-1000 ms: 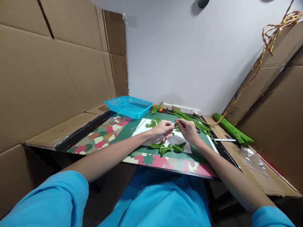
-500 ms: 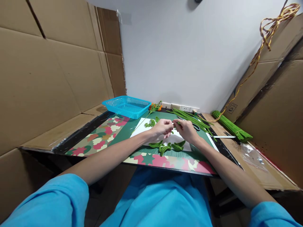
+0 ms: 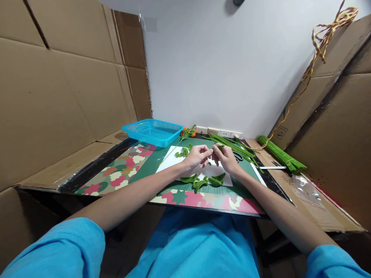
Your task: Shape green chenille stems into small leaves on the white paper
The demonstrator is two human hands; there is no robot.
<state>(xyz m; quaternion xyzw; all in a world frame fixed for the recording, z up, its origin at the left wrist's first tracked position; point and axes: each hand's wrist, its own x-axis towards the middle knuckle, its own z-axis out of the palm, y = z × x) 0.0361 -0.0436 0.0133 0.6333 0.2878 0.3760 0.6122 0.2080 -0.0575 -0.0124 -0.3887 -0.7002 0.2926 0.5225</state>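
Note:
Over the white paper (image 3: 171,164), my left hand (image 3: 198,156) and my right hand (image 3: 226,158) meet at the fingertips. A short green pipe-cleaner piece (image 3: 219,146) shows above the right fingers, pinched between both hands. Its lower part is hidden by the fingers. Closest to me, several fuzzy green leaf shapes (image 3: 199,184) bent from pipe cleaner lie at the paper's front edge. More small green leaf shapes (image 3: 182,152) rest left of my left hand. Black-handled scissors (image 3: 238,156) lie just right of my right hand.
Loose green pipe cleaners (image 3: 232,144) lie behind my right hand; a tied bundle (image 3: 281,154) is farther right. A blue basket (image 3: 153,133) and an orange flower (image 3: 189,132) stand at the back. A plastic bag (image 3: 307,189) lies right, beside cardboard walls (image 3: 72,88).
My right fingers have shifted their pinch, and more of the green piece now shows above them. The whole view has moved slightly; the leaf shapes on the paper stay put.

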